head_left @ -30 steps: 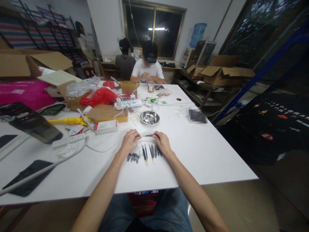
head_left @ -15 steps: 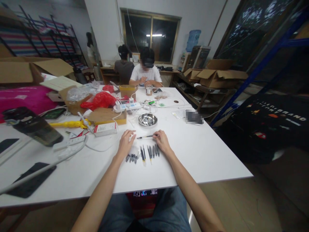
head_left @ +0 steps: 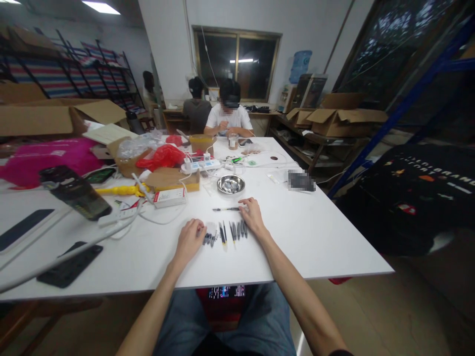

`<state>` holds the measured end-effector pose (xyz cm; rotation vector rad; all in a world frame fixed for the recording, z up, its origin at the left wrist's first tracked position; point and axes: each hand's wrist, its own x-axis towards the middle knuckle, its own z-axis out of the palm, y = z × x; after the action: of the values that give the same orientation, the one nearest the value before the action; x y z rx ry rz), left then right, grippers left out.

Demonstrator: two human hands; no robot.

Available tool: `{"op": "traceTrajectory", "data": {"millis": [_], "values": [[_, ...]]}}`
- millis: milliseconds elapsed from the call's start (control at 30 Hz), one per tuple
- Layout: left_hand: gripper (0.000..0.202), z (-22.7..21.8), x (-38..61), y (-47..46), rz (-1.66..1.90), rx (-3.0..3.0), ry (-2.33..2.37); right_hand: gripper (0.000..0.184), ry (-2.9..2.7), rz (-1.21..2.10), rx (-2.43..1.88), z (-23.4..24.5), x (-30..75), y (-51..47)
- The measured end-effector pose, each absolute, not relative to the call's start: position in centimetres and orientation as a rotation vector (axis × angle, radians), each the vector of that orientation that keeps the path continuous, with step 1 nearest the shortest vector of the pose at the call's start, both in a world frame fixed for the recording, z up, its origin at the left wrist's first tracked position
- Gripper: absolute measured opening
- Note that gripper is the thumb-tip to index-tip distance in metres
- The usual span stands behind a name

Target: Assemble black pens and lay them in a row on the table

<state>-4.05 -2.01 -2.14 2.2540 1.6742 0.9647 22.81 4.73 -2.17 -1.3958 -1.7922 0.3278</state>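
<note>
Pen-like piece [head_left: 227, 209], at the centre of the frame, extends leftward from the fingertips of a person's right hand [head_left: 252, 215] over a white table [head_left: 315, 242], its long axis nearly level across the picture. That hand, the nearer, pinches its right end; the left hand [head_left: 191, 238], lower left and apart from the free tip, curls beside a cluster of clear and black parts [head_left: 211, 239], though whether it grasps one cannot be told. Slim and dark, the piece appears paler toward its left tip, too small to read surely. Dark barrels [head_left: 238, 230] lie in a row near the right wrist.
</note>
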Motion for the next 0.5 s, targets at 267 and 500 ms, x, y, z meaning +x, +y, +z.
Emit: {"op": "traceTrajectory", "data": {"millis": [267,500], "values": [[0.018,-2.5,-4.1,-2.1,0.974,2.221,1.769,0.053,-2.240,0.551,-1.017,0.4,20.9,-0.9],[0.012,-3.0,-4.4,-1.7,0.967,2.248,1.825,0.109,-2.432,0.756,-1.135,0.2,21.6,-1.3]]}}
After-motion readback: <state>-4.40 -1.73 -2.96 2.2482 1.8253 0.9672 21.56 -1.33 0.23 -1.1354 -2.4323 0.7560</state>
